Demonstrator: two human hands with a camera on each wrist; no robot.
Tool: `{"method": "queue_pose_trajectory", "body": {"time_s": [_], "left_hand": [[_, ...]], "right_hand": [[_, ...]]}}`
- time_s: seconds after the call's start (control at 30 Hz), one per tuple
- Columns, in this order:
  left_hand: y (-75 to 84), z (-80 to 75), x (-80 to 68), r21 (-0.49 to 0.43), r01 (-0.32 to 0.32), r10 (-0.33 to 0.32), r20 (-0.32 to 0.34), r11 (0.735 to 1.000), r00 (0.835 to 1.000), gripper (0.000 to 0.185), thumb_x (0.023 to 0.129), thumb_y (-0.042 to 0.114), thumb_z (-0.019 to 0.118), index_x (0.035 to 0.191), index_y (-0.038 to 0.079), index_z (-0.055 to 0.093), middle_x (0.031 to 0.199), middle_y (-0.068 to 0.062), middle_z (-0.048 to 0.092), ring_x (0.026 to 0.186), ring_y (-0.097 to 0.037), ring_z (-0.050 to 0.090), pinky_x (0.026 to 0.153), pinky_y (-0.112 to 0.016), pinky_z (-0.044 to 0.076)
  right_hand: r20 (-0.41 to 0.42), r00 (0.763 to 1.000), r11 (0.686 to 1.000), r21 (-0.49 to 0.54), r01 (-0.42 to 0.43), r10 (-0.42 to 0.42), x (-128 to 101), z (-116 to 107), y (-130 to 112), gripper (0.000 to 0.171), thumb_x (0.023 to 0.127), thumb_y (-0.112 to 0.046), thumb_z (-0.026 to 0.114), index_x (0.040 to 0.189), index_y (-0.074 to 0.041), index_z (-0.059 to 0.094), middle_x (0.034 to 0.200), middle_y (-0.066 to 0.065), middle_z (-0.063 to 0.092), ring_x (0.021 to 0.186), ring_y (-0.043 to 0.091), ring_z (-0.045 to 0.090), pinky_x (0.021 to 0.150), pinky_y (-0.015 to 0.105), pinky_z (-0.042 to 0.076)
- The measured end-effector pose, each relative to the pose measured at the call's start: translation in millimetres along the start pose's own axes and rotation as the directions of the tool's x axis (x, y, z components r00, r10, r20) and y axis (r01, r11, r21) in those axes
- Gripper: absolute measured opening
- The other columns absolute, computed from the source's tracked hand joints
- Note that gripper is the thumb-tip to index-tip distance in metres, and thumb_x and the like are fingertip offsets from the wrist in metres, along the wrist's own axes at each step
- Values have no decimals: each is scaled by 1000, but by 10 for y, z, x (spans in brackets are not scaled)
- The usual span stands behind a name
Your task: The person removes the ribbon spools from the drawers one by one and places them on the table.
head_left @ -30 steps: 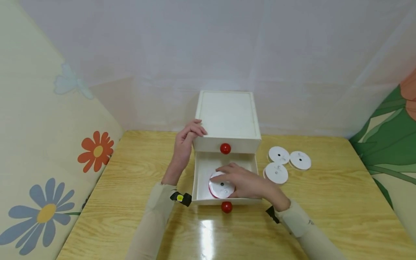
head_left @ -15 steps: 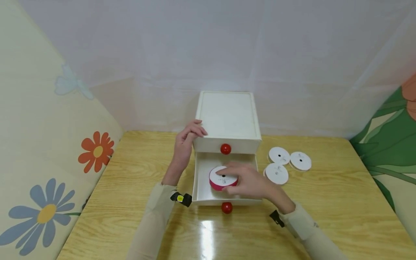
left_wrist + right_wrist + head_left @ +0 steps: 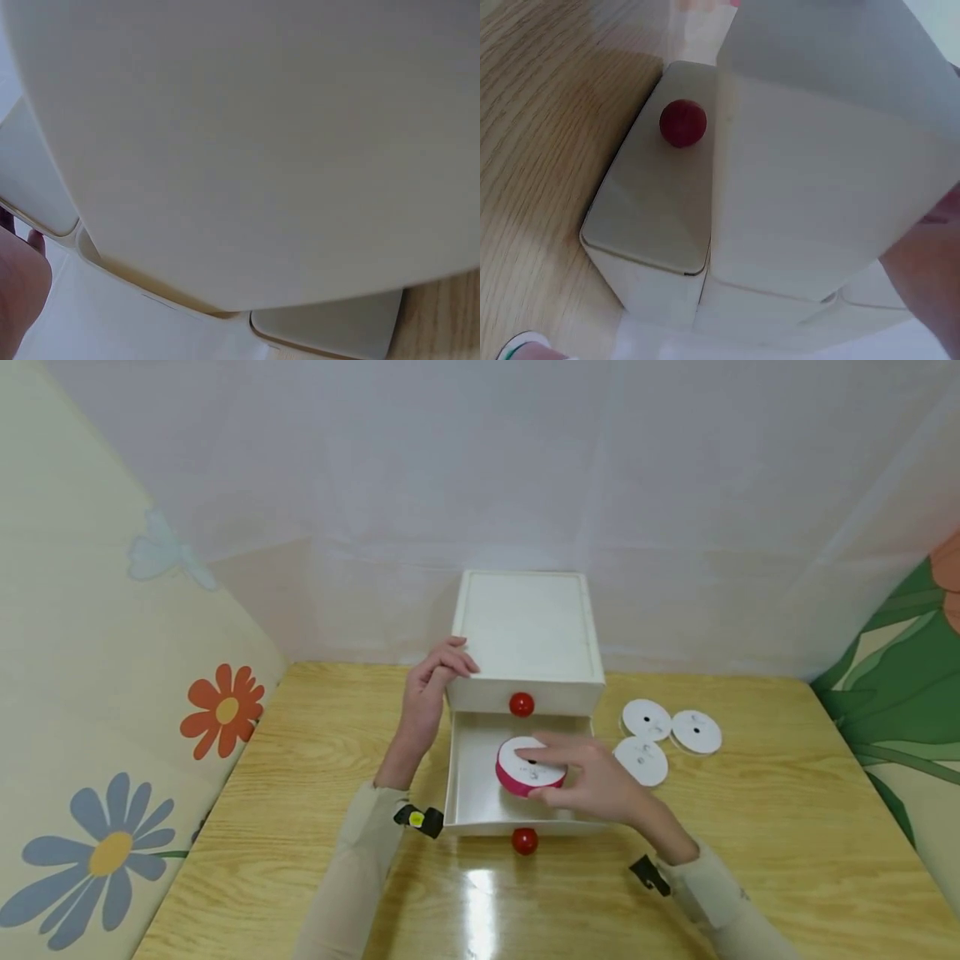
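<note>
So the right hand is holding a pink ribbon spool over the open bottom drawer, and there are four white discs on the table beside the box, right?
Not quite: the head view shows three white discs, not four. The rest stands: the right hand holds the pink ribbon spool over the open bottom drawer.

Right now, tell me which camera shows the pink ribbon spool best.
The head view: the pink ribbon spool shows whole above the open drawer, gripped by the right hand. The left wrist view shows none of it; the right wrist view shows no clear sight of it.
</note>
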State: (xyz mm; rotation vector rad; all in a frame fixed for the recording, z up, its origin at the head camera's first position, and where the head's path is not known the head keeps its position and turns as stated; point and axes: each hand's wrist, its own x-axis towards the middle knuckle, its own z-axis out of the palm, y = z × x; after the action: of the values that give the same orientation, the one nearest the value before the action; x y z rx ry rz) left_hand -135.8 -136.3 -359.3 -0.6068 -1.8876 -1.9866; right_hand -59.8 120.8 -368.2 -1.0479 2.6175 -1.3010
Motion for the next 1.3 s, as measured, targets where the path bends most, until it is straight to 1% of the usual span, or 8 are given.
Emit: {"method": "queue_pose_trajectory", "body": {"time_s": [0.1,0.3,0.5,0.63,0.77,1.0,1.17,1.3], "left_hand": [[0,-3,-2,-3,3,-3,-1,1000,1000,26,99,1,43,81,3,62,96,8,70,132,-23,49,121,-46,27],[-7,-9,-3,-6,-4,4,4,1000,1000,24,99,1,42,84,-8,58,96,8,70,132,-23,49,121,-44,27],[-24,-16,3,-19,-16,16,2,1000,1000,23,98,1,43,84,-10,57,96,9,70,131,-24,49,121,-44,27],[-24,-15,5,-22,-16,16,3,1000,1000,23,98,1,43,84,-10,57,97,9,71,132,-23,49,121,-44,27],[-22,-12,0,-21,-14,14,5,1000,1000,23,99,0,42,84,-9,58,97,8,70,132,-24,49,121,-44,27],[-27,-10,2,-23,-18,18,2,1000,1000,22,98,-3,42,84,-8,58,96,8,71,132,-24,49,121,-45,27],[-25,-12,2,-23,-11,11,6,1000,1000,23,99,-3,42,84,-8,58,97,8,70,132,-24,49,121,-44,26],[-15,-14,-2,-24,-13,13,9,1000,1000,23,99,-3,42,85,-9,58,97,8,70,133,-23,48,121,-44,26]], "right_hand": [[-22,1000,1000,12,12,-11,-31,-33,14,46,82,-20,82,126,-11,75,135,25,63,126,45,60,99,60,52],[-48,998,1000,7,28,-28,-83,-102,66,46,82,-15,83,127,-9,74,134,27,63,125,47,60,98,62,51],[-83,996,1000,0,28,-28,-140,-177,101,47,81,-15,85,126,-9,75,134,26,63,125,48,60,97,65,51],[-104,995,1000,-9,3,-4,-186,-236,118,46,80,-16,85,126,-10,75,134,25,64,126,47,59,95,63,53],[-130,991,1000,-5,-12,11,-246,-298,159,47,81,-12,84,127,-9,75,133,26,64,125,48,60,96,64,52],[-179,980,996,-2,-85,83,-378,-436,234,46,82,-10,84,127,-9,75,135,26,63,128,49,57,100,73,44],[-227,969,993,-34,-109,99,-480,-535,301,47,81,-12,86,127,-10,75,134,26,64,130,51,54,101,75,41],[-250,960,988,-51,-143,126,-566,-582,358,49,79,-13,88,127,-10,75,135,27,62,131,53,52,101,75,40]]}}
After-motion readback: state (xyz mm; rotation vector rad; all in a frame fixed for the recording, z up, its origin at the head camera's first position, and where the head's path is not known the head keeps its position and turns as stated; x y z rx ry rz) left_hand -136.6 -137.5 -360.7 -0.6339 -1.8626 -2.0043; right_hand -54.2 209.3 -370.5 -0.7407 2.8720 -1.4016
